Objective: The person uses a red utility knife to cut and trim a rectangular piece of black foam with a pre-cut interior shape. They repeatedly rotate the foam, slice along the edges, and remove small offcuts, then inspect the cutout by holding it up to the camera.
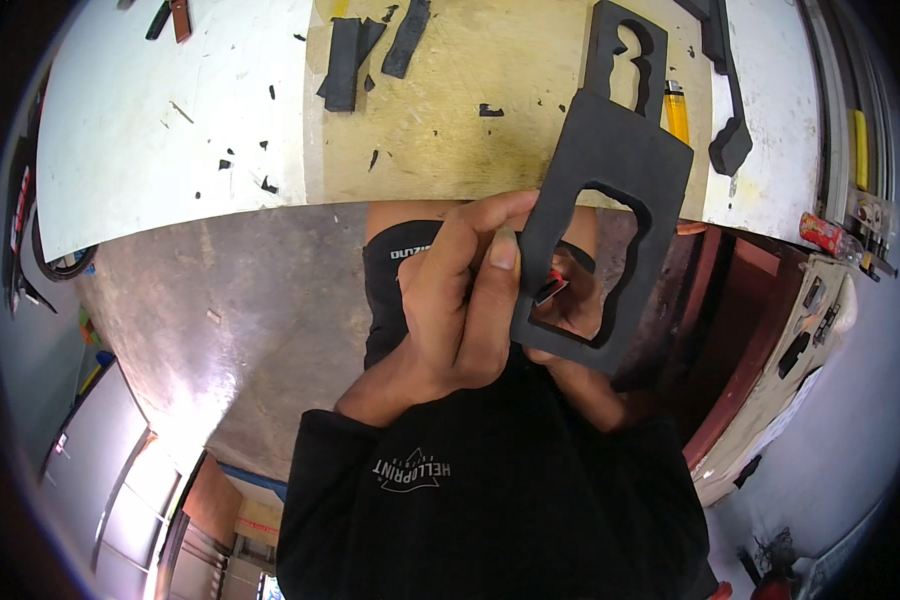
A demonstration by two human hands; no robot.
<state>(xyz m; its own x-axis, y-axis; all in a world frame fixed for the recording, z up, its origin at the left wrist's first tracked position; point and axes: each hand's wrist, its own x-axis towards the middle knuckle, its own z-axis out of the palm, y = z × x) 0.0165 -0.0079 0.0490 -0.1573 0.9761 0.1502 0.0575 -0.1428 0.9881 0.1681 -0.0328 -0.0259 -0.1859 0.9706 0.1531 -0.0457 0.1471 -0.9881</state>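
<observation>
My left hand (462, 295) pinches the left edge of a flat black foam panel (610, 140) between thumb and fingers. The panel is tilted up over the near table edge and has a large wavy-edged opening. Through that opening part of my right hand (582, 308) shows, its fingers closed round a small red-and-dark tool (550, 288) with a thin, blade-like end. The foam hides the rest of that hand, and the tool's exact kind is unclear. Just beyond the panel, a second black foam piece (598, 60) with a scalloped opening lies on the table.
On the white and yellowish table (440, 140) lie black foam strips (343, 65), several scraps, and a yellow lighter (677, 115). A long black strip (722, 80) is at the right. A brown-handled item (180, 20) lies far left. A red can-like container (820, 232) sits beyond the right edge.
</observation>
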